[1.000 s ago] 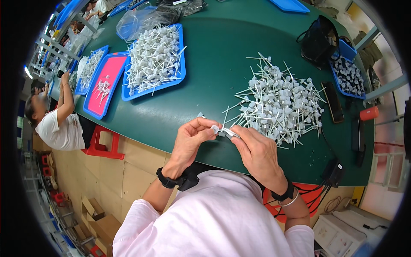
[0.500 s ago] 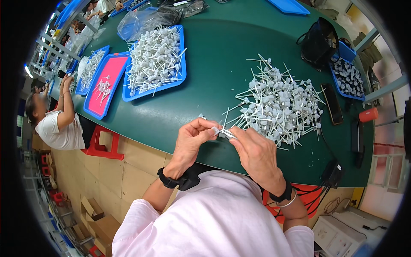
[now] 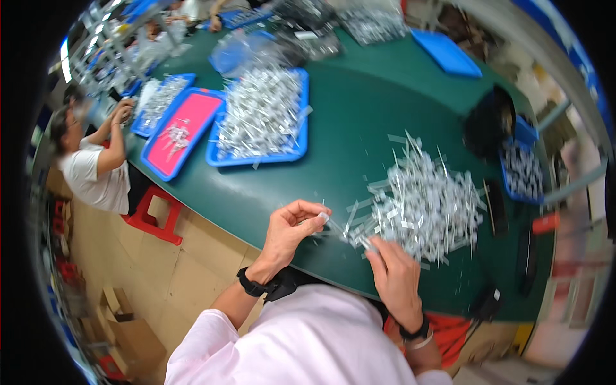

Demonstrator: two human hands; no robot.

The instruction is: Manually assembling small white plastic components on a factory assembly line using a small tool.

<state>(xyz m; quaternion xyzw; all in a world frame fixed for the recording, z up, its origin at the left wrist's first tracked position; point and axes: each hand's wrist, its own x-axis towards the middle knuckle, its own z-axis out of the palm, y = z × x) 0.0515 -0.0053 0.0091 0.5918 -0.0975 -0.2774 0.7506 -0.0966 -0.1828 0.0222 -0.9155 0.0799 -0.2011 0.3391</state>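
Observation:
My left hand (image 3: 289, 232) is closed in a pinch on a small white plastic part (image 3: 323, 218) with a thin stem, above the table's near edge. To its right, my right hand (image 3: 396, 274) has its fingers bent at the near-left rim of a loose pile of white thin-stemmed plastic parts (image 3: 427, 205). Something pale shows at its fingertips, but blur hides whether it is held or just touched. A few stray parts lie between the two hands.
Left on the green table (image 3: 340, 128) stand a heaped blue tray (image 3: 256, 162), a pink-lined tray (image 3: 168, 174) and another blue tray. A black bag (image 3: 491, 119), a phone (image 3: 496, 206) and a filled blue tray (image 3: 523, 170) lie right. A co-worker (image 3: 96, 160) sits at left.
My right hand has drawn away from the left, over to the pile's edge. My left hand keeps a small part pinched. The whole view has shifted, with blur.

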